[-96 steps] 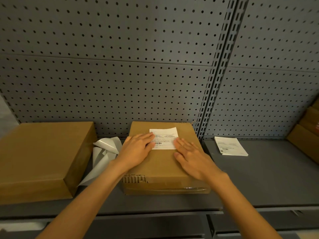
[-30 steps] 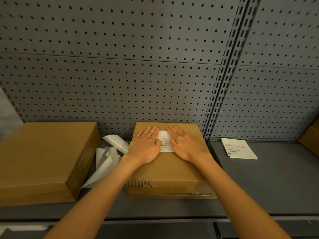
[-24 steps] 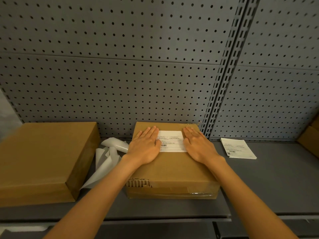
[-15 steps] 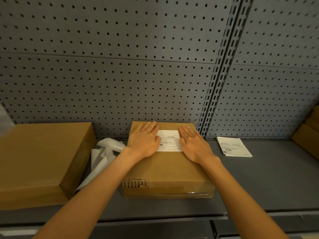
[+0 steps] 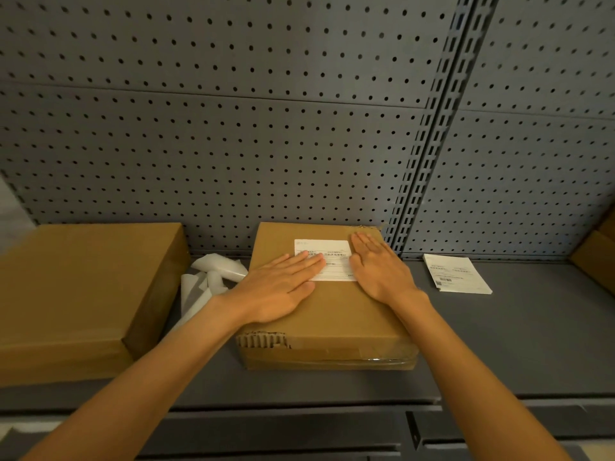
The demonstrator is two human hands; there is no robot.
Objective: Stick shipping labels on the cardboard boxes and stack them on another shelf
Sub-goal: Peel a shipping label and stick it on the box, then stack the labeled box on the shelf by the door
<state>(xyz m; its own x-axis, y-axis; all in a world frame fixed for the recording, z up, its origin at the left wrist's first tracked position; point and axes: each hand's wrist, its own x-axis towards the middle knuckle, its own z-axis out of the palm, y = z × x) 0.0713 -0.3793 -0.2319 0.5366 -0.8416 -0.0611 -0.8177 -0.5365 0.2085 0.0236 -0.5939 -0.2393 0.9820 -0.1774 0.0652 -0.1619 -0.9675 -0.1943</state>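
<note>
Two flat hands on one box (image 5: pixel 327 314), and the label (image 5: pixel 327 261) is getting its last rub-down. Half a second back the left hand lay straight up the label's left edge, fingers aimed at the pegboard (image 5: pixel 233 128); now that left hand (image 5: pixel 279 294) has swung round, fingers slanting right across the label's lower-left corner, palm pressing the cardboard. Right hand (image 5: pixel 379 271) has slid a touch outward and sits along the label's right edge, fingers straight, tips near the box's far corner. Neither hand grasps anything: both are spread and pressing.

More white is showing than a moment ago, and it lies flat on the far half of the lid, square to the edges, with no lifted corner that I can make out. That reads as smoothing nearly finished, so sticking is as good as done for this one. Lifting comes next, I reckon, and the box sits in the middle of the grey shelf (image 5: pixel 515 344), back edge near the pegboard.

Left of it, a bigger box (image 5: pixel 76 294) with no label on the faces I can see. Between them, peeled backing strips (image 5: pixel 209 281). Right, well apart, a small stack of labels (image 5: pixel 456 272). Torn corrugation at the near-left corner could snag a lifting grip.
</note>
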